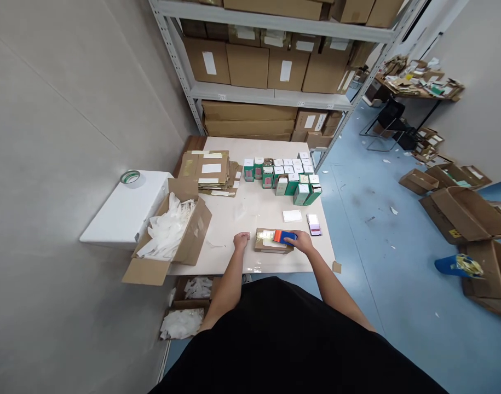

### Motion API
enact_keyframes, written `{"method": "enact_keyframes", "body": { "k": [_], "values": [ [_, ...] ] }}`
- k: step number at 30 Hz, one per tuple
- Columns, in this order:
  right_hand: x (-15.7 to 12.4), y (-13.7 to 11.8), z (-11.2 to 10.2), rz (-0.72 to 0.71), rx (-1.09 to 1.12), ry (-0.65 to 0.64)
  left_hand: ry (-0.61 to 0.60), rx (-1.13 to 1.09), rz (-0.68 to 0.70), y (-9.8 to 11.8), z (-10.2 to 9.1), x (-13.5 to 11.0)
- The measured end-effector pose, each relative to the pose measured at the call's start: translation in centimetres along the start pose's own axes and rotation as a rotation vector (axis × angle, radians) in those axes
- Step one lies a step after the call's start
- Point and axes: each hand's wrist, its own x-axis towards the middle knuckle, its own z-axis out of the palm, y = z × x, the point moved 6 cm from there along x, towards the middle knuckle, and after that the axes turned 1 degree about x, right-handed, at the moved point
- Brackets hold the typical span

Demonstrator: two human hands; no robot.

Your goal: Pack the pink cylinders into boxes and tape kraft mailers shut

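Observation:
A small brown cardboard box (270,250) with a white label and shiny tape on top lies near the front edge of the table. My right hand (301,241) is closed around a blue-and-orange hand-held tool (283,237), resting over the right part of the box; its exact kind is unclear. Just left of the box, apart from it, my left hand (241,239) is curled closed. Whatever is inside its fingers, if anything, is hidden. Beyond the box lie a stack of white paper slips (292,215) and a purple-and-white pack (315,225).
Several green-and-white small boxes (291,183) stand at the back right of the table (254,210). Flattened cardboard (211,169) is piled back left. An open carton (193,235) of white plastic bags stands at left. A shelf rack (275,96) with cartons rises behind.

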Motion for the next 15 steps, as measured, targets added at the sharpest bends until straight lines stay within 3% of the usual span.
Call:
{"method": "enact_keyframes", "body": {
  "k": [8, 15],
  "values": [
    [0.6, -0.9, 0.4, -0.009, -0.095, -0.046, -0.051, 0.018, -0.046, -2.4, 1.3, 0.0],
    [0.5, -0.8, 0.6, 0.042, -0.105, -0.043, -0.110, 0.038, -0.089, -2.2, 3.5, -0.6]
  ]
}}
